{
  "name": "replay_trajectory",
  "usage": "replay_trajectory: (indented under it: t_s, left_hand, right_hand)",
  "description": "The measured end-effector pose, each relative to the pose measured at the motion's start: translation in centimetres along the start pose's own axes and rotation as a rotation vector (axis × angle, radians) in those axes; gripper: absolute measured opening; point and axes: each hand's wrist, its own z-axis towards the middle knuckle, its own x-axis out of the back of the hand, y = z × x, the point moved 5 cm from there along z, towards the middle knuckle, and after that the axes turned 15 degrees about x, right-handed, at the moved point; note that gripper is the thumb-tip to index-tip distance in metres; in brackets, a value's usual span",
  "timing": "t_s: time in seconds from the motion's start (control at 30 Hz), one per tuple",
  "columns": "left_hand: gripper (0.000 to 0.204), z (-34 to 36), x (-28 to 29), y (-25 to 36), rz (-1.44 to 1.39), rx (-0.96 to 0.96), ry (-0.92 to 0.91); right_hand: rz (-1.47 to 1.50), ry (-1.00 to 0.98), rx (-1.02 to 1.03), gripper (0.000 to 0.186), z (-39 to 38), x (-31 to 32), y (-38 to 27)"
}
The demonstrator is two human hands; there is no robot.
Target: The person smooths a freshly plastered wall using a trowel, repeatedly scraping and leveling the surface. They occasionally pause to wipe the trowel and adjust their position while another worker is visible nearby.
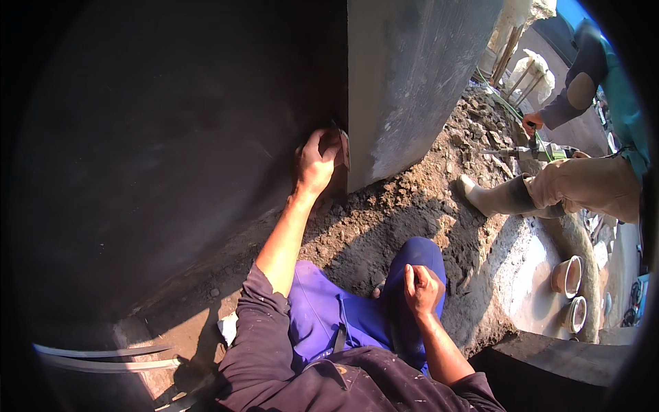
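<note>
My left hand [318, 165] reaches up to the vertical corner of a wall. Its fingers are closed on a thin, flat reddish-brown piece [344, 150], pressed to the wall's edge; most of it is hidden by my fingers. To the left of this corner the wall face [206, 103] is dark and in shade. On the right, the grey smooth face [405, 89] catches the light and bears pale streaks. My right hand [423, 290] rests in a loose fist on my blue-clad knee [419, 254], with nothing seen in it.
Rough soil and rubble [391, 206] lie along the wall's foot. At right a co-worker in rubber boots [498, 196] holds a power tool [532, 152]. Two buckets [567, 276] stand at lower right, near a low dark ledge [563, 357]. Pale strips [110, 365] lie at lower left.
</note>
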Motion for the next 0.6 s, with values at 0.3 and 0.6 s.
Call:
replay_trajectory:
  t_s: [0.3, 0.6]
  left_hand:
    - [0.032, 5.0, 16.0, 31.2, 0.069, -0.9, 0.316]
    - [0.037, 9.8, 10.2, 30.4, -0.089, -0.807, 0.157]
  right_hand:
    - [0.008, 0.038, -0.014, 0.023, 0.5, 0.5, -0.5]
    - [0.018, 0.063, 0.076, 0.02, -0.8, -0.2, -0.1]
